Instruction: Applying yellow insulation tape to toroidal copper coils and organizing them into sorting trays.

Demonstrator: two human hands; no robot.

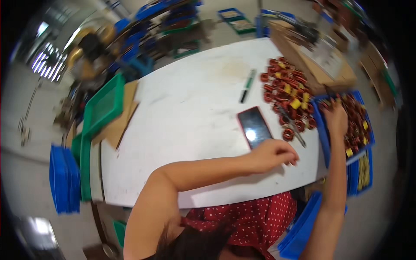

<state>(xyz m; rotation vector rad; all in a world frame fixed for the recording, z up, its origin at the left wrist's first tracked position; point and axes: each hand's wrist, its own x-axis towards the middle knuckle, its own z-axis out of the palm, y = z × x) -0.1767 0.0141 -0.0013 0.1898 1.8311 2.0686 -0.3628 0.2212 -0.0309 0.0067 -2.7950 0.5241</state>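
Note:
My right hand point(336, 119) reaches into a blue bin point(320, 132) at the right, filled with copper-wound ring coils point(356, 119), some with yellow tags. Its fingers are bent down together among the coils, and what they grip, if anything, cannot be made out. Over the right part of the white table my left hand point(274, 155) hovers with loosely curled fingers, the thumb apart from them and nothing visible between. Just beyond it lies a phone point(253, 125) with a red edge, partly covered by that hand. A heap of similar coils point(288, 89) spreads on the table beside the bin.
On the white table point(182, 104) lie a green and black marker point(248, 86) and a slim metal tool point(299, 135) against the coil heap. A cardboard box point(299, 56) stands at the far right. Green trays point(104, 106) and stacked blue bins point(65, 180) line the left edge.

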